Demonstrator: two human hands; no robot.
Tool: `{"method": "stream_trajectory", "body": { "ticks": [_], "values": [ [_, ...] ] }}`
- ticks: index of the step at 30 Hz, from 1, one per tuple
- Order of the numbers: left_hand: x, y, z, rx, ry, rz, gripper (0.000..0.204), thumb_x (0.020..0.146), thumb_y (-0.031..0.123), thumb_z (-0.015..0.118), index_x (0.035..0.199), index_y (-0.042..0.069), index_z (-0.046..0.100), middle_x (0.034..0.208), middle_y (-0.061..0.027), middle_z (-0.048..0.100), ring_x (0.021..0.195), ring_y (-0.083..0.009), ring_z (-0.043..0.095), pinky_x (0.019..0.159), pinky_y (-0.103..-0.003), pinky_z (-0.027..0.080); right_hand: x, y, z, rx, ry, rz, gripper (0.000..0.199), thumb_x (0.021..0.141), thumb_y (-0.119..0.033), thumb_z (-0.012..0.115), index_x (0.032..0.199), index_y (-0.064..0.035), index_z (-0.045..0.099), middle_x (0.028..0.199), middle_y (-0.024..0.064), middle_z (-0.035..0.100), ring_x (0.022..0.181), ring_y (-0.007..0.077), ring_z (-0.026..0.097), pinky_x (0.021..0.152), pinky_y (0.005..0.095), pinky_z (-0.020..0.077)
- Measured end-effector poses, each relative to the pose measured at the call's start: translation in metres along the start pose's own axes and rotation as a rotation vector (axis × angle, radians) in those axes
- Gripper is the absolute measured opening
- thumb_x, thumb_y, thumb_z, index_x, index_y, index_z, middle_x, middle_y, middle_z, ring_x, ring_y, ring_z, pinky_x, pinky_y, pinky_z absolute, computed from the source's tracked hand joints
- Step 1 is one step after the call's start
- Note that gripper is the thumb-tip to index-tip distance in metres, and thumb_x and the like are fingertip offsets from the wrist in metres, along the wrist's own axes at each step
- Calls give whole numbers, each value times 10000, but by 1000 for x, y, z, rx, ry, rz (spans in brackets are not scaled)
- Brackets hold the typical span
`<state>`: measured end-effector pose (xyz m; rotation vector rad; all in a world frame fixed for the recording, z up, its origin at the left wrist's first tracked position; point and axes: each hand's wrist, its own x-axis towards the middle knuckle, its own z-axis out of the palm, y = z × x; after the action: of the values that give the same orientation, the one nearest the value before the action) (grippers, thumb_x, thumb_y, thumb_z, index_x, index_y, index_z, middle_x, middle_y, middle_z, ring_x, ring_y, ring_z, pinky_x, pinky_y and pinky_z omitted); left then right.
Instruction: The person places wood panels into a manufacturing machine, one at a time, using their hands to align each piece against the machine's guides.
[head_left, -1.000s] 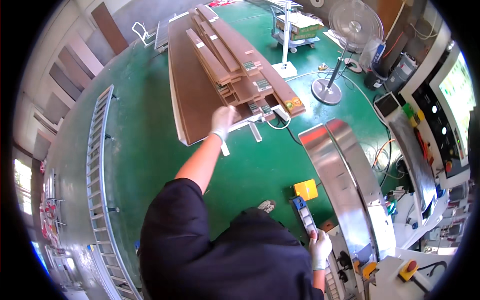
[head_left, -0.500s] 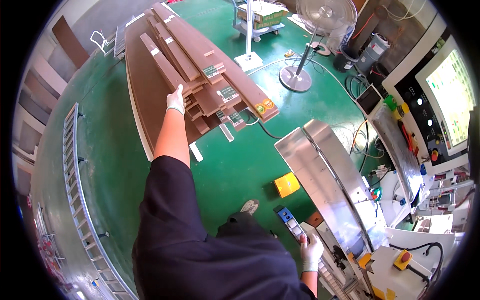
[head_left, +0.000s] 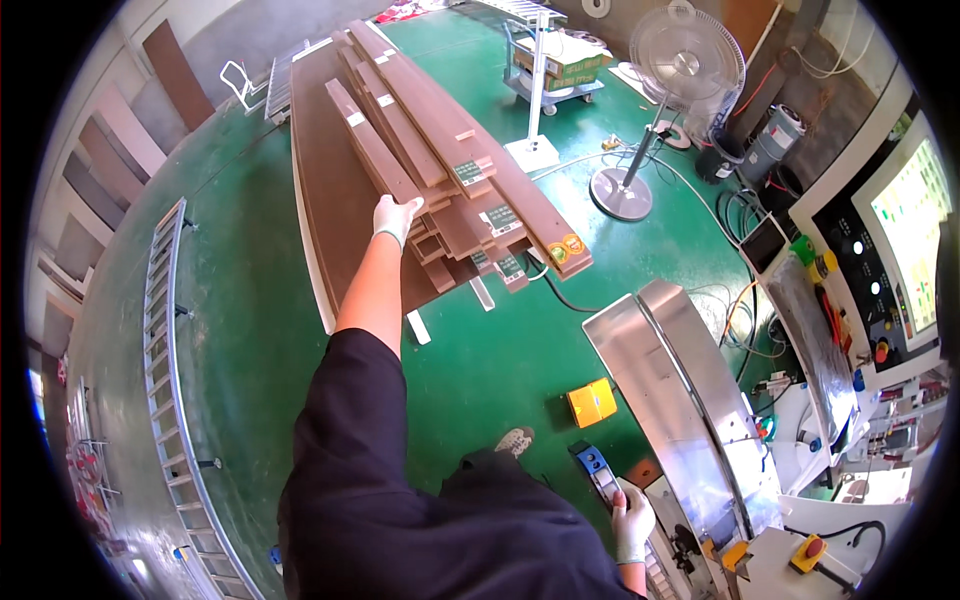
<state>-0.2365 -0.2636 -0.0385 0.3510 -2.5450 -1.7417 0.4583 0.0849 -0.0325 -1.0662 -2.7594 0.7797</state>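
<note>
My left hand (head_left: pixel 393 215), in a pale glove, reaches forward to the near end of a narrow brown board (head_left: pixel 372 145). The thumb lies over that end and the fingers wrap its side. This board rests among several stacked brown boards (head_left: pixel 470 222), some with green-and-white labels, on top of a wide brown panel (head_left: pixel 335 200). Low on the right, my gloved right hand (head_left: pixel 632 520) is curled beside a roller track (head_left: pixel 606 482) with a blue end. Whether it grips the track or something small is hidden.
A metal machine table (head_left: pixel 672 365) and control panel (head_left: pixel 850 230) stand at right, a yellow box (head_left: pixel 592 402) beside them. Farther off are a pedestal fan (head_left: pixel 622 193), hoses and a loaded cart (head_left: pixel 560 85). A metal roller frame (head_left: pixel 163 370) runs along the left.
The whole view has swung, so everything sits farther right and slightly lower. My left hand keeps its place at the board's end, and my right hand stays by the roller track.
</note>
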Motion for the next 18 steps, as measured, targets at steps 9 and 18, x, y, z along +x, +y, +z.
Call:
{"method": "stream_trajectory", "body": {
  "ticks": [9, 18],
  "values": [
    [-10, 24, -10, -327, 12, -211, 293, 879, 241, 828, 935, 37, 625, 696, -14, 547, 511, -128, 470, 436, -317, 330, 3, 6, 3, -9, -27, 0, 355, 960, -440, 673, 912, -98, 755, 855, 135, 718, 791, 369, 692, 730, 444, 550],
    [-92, 32, -47, -739, -411, -540, 144, 943, 165, 717, 882, 119, 595, 666, -5, 594, 570, -139, 615, 481, -253, 504, 38, -50, 4, 249, -61, -152, 238, 941, -205, 707, 1085, -15, 721, 1040, 192, 731, 967, 371, 702, 877, 431, 553]
  ]
}}
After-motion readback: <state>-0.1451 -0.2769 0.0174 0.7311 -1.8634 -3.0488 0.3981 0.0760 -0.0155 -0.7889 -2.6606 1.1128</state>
